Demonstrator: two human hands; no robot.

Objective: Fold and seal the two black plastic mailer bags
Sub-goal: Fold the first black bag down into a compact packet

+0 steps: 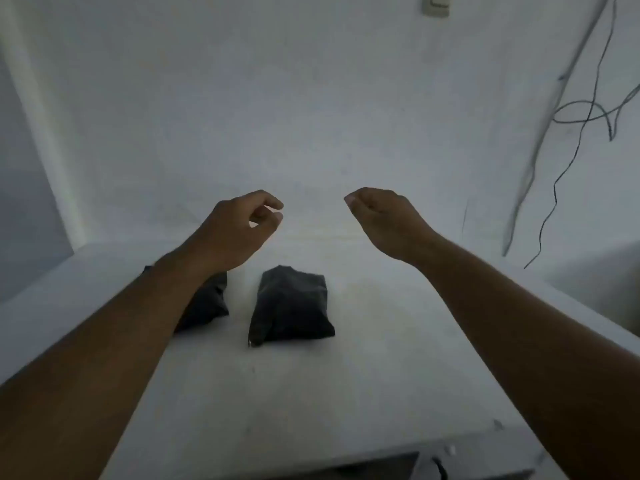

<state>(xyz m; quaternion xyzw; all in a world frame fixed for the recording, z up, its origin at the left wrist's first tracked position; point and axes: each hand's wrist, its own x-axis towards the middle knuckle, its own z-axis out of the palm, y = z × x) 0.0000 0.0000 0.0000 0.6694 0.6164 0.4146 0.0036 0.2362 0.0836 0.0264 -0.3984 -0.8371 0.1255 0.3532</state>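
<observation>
Two black plastic mailer bags lie folded into small bundles on the white table (346,375). One bag (291,308) sits in the middle. The other bag (207,303) lies to its left, half hidden under my left forearm. My left hand (239,226) hovers in the air beyond the bags with its fingers loosely curled and nothing in it. Off to the right, my right hand (384,216) is raised at the same height, fingers loosely curled, also holding nothing. Neither hand touches a bag.
A white wall rises just behind the table. Thin dark cables (568,150) hang down the wall at the right, and a light switch (436,5) sits at the top. A dark object (381,467) shows at the table's near edge.
</observation>
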